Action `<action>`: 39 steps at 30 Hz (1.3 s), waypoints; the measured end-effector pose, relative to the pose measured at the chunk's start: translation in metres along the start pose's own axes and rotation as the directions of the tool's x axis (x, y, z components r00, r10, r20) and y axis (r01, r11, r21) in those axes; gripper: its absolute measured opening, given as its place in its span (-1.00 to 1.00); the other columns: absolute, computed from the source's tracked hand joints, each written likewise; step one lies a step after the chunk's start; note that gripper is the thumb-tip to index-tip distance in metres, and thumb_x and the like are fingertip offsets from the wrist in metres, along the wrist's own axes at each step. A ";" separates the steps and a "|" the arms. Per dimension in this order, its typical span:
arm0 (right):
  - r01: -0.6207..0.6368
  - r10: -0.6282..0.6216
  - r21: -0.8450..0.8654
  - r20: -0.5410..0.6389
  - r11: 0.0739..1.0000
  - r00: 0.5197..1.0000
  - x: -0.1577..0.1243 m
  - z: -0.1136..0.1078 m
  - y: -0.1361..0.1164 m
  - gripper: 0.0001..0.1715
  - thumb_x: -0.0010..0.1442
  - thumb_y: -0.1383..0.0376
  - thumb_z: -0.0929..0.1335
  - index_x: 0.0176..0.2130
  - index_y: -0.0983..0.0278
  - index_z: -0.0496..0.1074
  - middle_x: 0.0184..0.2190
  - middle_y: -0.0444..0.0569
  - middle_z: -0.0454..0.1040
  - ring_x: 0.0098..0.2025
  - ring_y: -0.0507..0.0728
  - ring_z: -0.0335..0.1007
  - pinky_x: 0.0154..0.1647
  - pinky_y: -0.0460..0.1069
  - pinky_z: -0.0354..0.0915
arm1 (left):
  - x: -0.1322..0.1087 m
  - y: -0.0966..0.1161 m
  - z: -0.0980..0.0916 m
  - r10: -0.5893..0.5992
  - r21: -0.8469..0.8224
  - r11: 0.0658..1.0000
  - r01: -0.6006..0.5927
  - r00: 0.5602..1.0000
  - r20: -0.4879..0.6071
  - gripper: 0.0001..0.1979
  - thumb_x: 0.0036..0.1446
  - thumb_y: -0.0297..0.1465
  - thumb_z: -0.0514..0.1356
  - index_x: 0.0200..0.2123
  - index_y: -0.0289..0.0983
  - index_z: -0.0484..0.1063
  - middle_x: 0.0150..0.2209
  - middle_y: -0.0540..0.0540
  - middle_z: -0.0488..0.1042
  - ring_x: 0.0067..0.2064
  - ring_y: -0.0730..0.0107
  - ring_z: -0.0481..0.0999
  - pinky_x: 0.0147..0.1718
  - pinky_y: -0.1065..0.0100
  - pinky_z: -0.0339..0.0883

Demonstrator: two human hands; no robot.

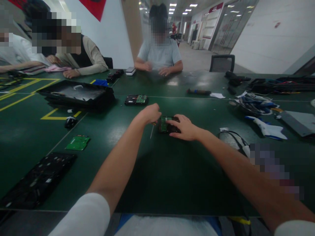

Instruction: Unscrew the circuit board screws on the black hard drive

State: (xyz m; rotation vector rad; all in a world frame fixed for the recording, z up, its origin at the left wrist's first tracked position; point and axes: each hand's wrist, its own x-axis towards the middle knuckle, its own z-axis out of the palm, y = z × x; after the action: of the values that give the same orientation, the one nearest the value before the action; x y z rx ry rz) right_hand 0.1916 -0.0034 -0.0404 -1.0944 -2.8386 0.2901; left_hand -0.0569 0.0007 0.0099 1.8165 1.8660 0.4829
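A hard drive (163, 124) with a green circuit board facing up lies on the green table in front of me. My right hand (183, 127) spans its right part, index finger on the board, thumb along the near edge. Just left of the drive, my left hand (151, 113) is closed around a screwdriver (152, 131), whose thin metal shaft slants down and to the left, clear of the drive. The screwdriver's handle is mostly hidden in my fist. A second hard drive (136, 99), board side up, lies farther back on the left.
Left are a black tray (78, 93), a loose green circuit board (78, 143) and a black panel (40, 178). Right lie a cable (232, 132), gloves (267, 127), a grey metal box (299, 123) and a dark stick-like tool (199, 92). Several people sit across and to the left.
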 end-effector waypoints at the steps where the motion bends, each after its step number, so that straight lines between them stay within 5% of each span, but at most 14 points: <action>1: -0.016 0.016 0.017 -0.011 1.000 1.000 -0.005 0.002 -0.001 -0.07 0.35 -0.20 0.39 0.52 0.00 0.21 0.48 0.20 0.09 0.48 0.59 0.00 0.46 0.51 0.04 | -0.001 0.001 -0.003 0.004 -0.008 1.000 -0.003 0.999 0.044 -0.71 0.33 -0.39 0.25 0.08 -0.31 0.57 -0.22 -0.25 0.70 -0.35 0.15 0.69 -0.29 0.21 0.54; 3: -0.031 0.031 0.028 -0.032 0.999 0.999 -0.014 0.007 -0.003 -0.08 0.36 -0.21 0.37 0.53 -0.03 0.19 0.49 0.19 0.07 0.49 0.59 -0.01 0.45 0.52 0.07 | -0.004 0.005 -0.010 0.060 0.027 0.998 -0.061 0.998 0.014 -0.76 0.31 -0.36 0.29 0.00 -0.29 0.60 -0.23 -0.22 0.70 -0.31 0.17 0.68 -0.22 0.21 0.54; 6: -0.044 0.045 0.013 -0.072 0.999 0.996 -0.024 0.011 -0.004 -0.11 0.38 -0.20 0.35 0.52 -0.01 0.20 0.47 0.21 0.09 0.49 0.60 -0.01 0.45 0.53 0.08 | -0.010 0.011 -0.022 0.199 0.119 0.977 -0.179 0.962 -0.189 -0.76 0.23 -0.31 0.38 -0.07 -0.29 0.62 -0.16 -0.22 0.69 -0.15 0.14 0.66 -0.05 0.20 0.51; 14: -0.063 0.062 -0.003 -0.108 0.998 0.992 -0.037 0.014 -0.002 -0.15 0.39 -0.19 0.35 0.51 -0.02 0.22 0.49 0.21 0.09 0.51 0.60 -0.02 0.45 0.55 0.06 | -0.028 0.032 -0.039 0.286 -0.003 0.948 -0.319 0.853 -0.436 -0.71 0.29 -0.32 0.35 0.04 -0.27 0.58 -0.07 -0.16 0.67 -0.09 0.23 0.61 -0.01 0.24 0.44; 23: -0.058 0.053 -0.026 -0.139 0.998 0.989 -0.038 0.016 -0.001 -0.16 0.40 -0.19 0.35 0.51 -0.04 0.23 0.50 0.19 0.11 0.51 0.58 0.01 0.44 0.54 0.09 | -0.021 0.037 -0.019 0.371 -0.045 0.906 -0.422 0.838 -0.401 -0.71 0.31 -0.35 0.35 0.08 -0.22 0.54 -0.04 -0.13 0.69 -0.07 0.25 0.63 -0.01 0.27 0.45; 39: -0.064 0.060 -0.021 -0.147 0.998 0.987 -0.040 0.018 -0.001 -0.13 0.41 -0.19 0.35 0.53 0.00 0.21 0.53 0.22 0.07 0.53 0.57 -0.02 0.46 0.53 0.06 | -0.021 0.039 -0.013 0.369 -0.038 0.911 -0.411 0.854 -0.368 -0.72 0.31 -0.34 0.35 0.06 -0.23 0.54 -0.04 -0.14 0.69 -0.07 0.24 0.63 -0.01 0.26 0.45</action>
State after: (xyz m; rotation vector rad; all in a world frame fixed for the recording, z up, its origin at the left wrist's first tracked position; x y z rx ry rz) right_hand 0.2183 -0.0338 -0.0578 -1.1601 -2.6909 0.1710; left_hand -0.0324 -0.0172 0.0446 2.1455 1.6270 1.1078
